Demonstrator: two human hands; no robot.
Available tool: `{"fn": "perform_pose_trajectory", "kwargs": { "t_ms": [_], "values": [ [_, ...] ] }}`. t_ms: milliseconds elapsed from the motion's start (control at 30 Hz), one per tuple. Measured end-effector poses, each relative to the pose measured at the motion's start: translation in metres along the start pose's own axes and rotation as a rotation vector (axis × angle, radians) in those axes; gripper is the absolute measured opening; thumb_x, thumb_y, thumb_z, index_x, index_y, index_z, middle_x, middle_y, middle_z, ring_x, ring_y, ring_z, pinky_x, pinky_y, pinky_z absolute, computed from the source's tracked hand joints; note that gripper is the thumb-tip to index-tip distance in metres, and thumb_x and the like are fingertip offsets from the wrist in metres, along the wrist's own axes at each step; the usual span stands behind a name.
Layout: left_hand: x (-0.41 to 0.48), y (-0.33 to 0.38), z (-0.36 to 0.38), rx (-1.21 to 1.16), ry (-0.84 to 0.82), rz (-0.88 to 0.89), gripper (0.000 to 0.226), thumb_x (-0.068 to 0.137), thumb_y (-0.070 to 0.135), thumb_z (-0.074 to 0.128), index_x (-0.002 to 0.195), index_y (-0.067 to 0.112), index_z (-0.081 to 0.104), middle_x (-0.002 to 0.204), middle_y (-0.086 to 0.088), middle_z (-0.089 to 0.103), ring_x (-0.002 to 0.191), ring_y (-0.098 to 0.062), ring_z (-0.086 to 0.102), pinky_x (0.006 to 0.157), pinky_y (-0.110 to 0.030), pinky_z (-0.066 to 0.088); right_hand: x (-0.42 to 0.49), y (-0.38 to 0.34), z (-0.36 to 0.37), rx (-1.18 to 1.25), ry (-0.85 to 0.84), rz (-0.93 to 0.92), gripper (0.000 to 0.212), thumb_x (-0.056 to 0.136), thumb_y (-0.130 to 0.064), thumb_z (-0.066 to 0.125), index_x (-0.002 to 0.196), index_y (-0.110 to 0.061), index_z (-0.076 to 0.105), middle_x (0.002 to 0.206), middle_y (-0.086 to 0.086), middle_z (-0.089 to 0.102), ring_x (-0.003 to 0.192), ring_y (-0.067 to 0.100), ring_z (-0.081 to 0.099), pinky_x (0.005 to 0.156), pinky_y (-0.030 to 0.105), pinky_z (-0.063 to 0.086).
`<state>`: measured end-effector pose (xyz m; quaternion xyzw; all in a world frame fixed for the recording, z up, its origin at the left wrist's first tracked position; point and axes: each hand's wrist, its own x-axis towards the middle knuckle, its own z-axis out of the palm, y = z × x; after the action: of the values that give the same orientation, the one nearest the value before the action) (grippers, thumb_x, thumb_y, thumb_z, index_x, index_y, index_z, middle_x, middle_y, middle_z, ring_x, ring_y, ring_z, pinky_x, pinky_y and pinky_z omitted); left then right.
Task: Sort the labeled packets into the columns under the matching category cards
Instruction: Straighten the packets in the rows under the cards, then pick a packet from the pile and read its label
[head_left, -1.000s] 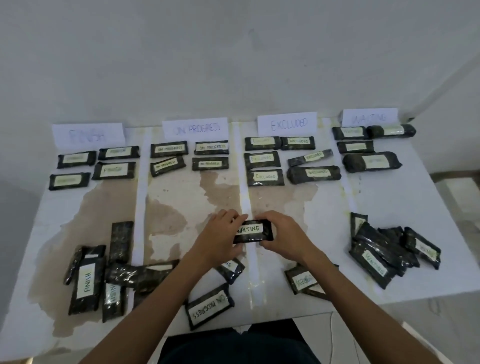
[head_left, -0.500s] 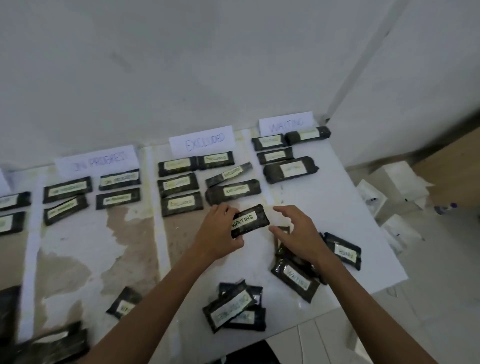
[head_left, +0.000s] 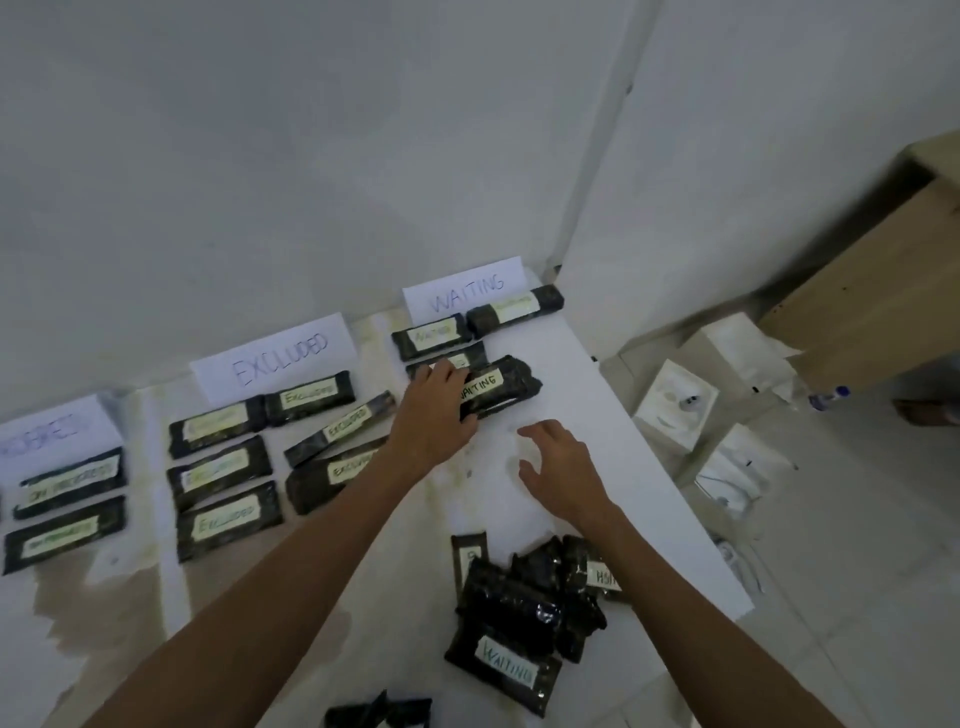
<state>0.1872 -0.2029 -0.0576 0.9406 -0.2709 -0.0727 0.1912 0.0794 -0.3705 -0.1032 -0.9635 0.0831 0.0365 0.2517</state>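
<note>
Toward the far right corner of the worktop (head_left: 623, 499), the waiting card (head_left: 465, 288) stands against the wall with its column of packets (head_left: 514, 309) below it. The excluded card (head_left: 275, 358) heads the next column to the left. Near the front right edge lies a pile of unsorted packets (head_left: 519, 613). The left hand (head_left: 434, 415) reaches into the waiting column, fingers curled on the left end of a packet (head_left: 493, 387) marked WAITING. That packet sits at the column's near end, over or against a bulkier one; I cannot tell which. The right hand (head_left: 563, 467) hovers near it, fingers spread wide, holding nothing. As I judge it, a packet let go here could rest on its neighbour and slide toward the right edge. The left fingers could also knock the half-hidden packet (head_left: 470, 358) under them crooked.
</note>
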Motion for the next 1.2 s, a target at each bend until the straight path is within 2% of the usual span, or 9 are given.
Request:
{"fn": "perform_pose_trajectory", "kwargs": {
  "t_ms": [133, 333, 500, 667, 833, 1033, 1200],
  "values": [
    [0.053, 0.016, 0.019, -0.011, -0.026, 0.039, 0.05, 0.08, 0.024, 0.062, 0.125, 0.004, 0.049, 0.123, -0.015, 0.05, 0.111, -0.033, 0.045, 0.095, -0.041, 0.04, 0.015, 0.02, 0.011, -0.053, 0.053, 0.022, 0.045, 0.073, -0.015, 0.068, 0.117, -0.01, 0.061, 0.121, 0.016, 0.058, 0.099, 0.036, 0.06, 0.083, 0.043, 0.047],
    [0.125, 0.036, 0.038, -0.015, -0.022, 0.045, 0.048, 0.081, 0.022, 0.062, 0.123, 0.005, 0.05, 0.121, -0.015, 0.05, 0.112, -0.033, 0.042, 0.094, -0.04, 0.039, 0.037, 0.057, 0.026, -0.087, 0.122, 0.084, 0.043, 0.071, -0.01, 0.068, 0.114, -0.008, 0.061, 0.125, 0.021, 0.056, 0.112, 0.037, 0.056, 0.091, 0.046, 0.046],
    [0.165, 0.039, 0.056, 0.028, -0.096, 0.054, 0.045, 0.081, 0.021, 0.061, 0.121, 0.003, 0.051, 0.119, -0.015, 0.049, 0.111, -0.031, 0.041, 0.085, -0.039, 0.042, 0.049, 0.075, 0.038, -0.06, 0.196, 0.053, 0.034, 0.078, -0.015, 0.059, 0.112, -0.011, 0.062, 0.123, 0.014, 0.056, 0.116, 0.027, 0.05, 0.097, 0.038, 0.043],
    [0.179, 0.045, 0.071, 0.114, -0.216, 0.067, 0.041, 0.08, 0.019, 0.064, 0.115, 0.003, 0.051, 0.12, -0.015, 0.048, 0.113, -0.03, 0.043, 0.083, -0.039, 0.046, 0.051, 0.08, 0.043, -0.035, 0.253, 0.021, 0.033, 0.078, -0.015, 0.059, 0.11, -0.01, 0.062, 0.122, 0.014, 0.055, 0.116, 0.025, 0.047, 0.1, 0.032, 0.037],
    [0.182, 0.049, 0.083, 0.214, -0.247, 0.056, 0.041, 0.082, 0.02, 0.066, 0.115, 0.003, 0.048, 0.121, -0.013, 0.046, 0.113, -0.028, 0.043, 0.079, -0.036, 0.048, 0.052, 0.081, 0.044, -0.035, 0.281, 0.001, 0.032, 0.078, -0.016, 0.058, 0.109, -0.01, 0.062, 0.121, 0.014, 0.056, 0.115, 0.025, 0.047, 0.098, 0.032, 0.038],
    [0.181, 0.048, 0.088, 0.261, -0.217, 0.031, 0.042, 0.084, 0.023, 0.064, 0.117, 0.003, 0.048, 0.121, -0.015, 0.046, 0.112, -0.028, 0.044, 0.078, -0.035, 0.048, 0.052, 0.081, 0.044, -0.031, 0.288, -0.008, 0.031, 0.078, -0.015, 0.055, 0.108, -0.008, 0.062, 0.12, 0.015, 0.055, 0.113, 0.026, 0.048, 0.096, 0.033, 0.038],
    [0.167, 0.048, 0.077, 0.289, -0.135, 0.102, 0.041, 0.084, 0.027, 0.059, 0.116, 0.004, 0.051, 0.122, -0.017, 0.047, 0.112, -0.032, 0.044, 0.09, -0.04, 0.04, 0.05, 0.078, 0.037, -0.021, 0.235, -0.005, 0.031, 0.076, -0.011, 0.057, 0.107, -0.009, 0.062, 0.119, 0.015, 0.055, 0.112, 0.026, 0.048, 0.094, 0.033, 0.039]
  ]
}}
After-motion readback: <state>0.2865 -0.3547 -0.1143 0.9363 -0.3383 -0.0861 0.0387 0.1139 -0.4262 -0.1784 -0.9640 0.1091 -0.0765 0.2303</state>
